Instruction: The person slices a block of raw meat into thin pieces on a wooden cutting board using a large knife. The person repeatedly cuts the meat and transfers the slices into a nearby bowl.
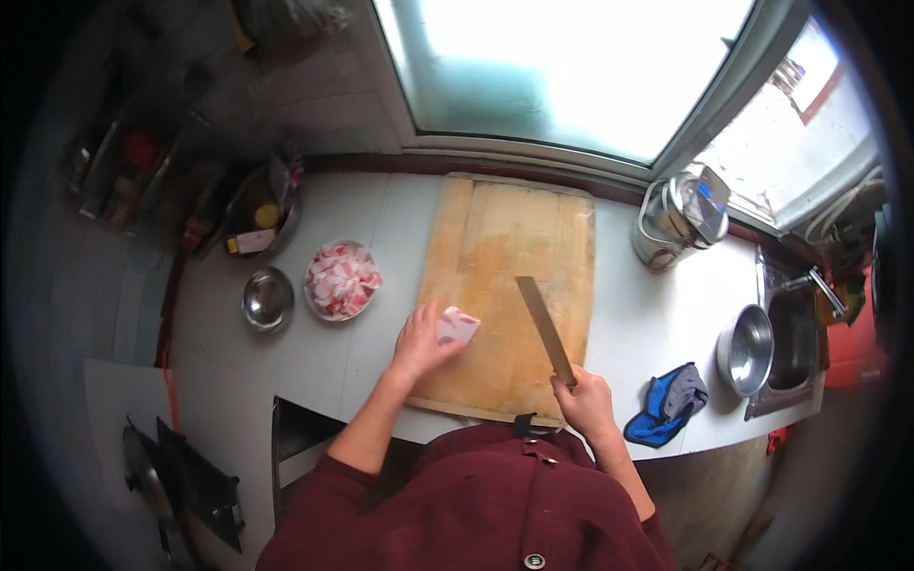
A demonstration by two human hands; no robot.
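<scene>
In my right hand (585, 401) is the handle of a broad kitchen knife, probably a cleaver (545, 328). Its blade is raised over the wooden cutting board (528, 228), seen nearly edge-on and angled up to the left. A small piece of raw fatty meat (457, 325) is at the board's left edge. My left hand (425, 341) curls around its left side, thumb along the near edge and fingers behind; the hand is slightly blurred. Left of the board, a bowl (312, 303) is heaped with cut raw meat (343, 278).
A small metal bowl (268, 298) stands left of the meat. On the right are a blue and grey cloth (665, 405), a metal basin (745, 351) at the sink (791, 335), and a metal container (653, 232) near the window. A basket (282, 232) with packets occupies the back left.
</scene>
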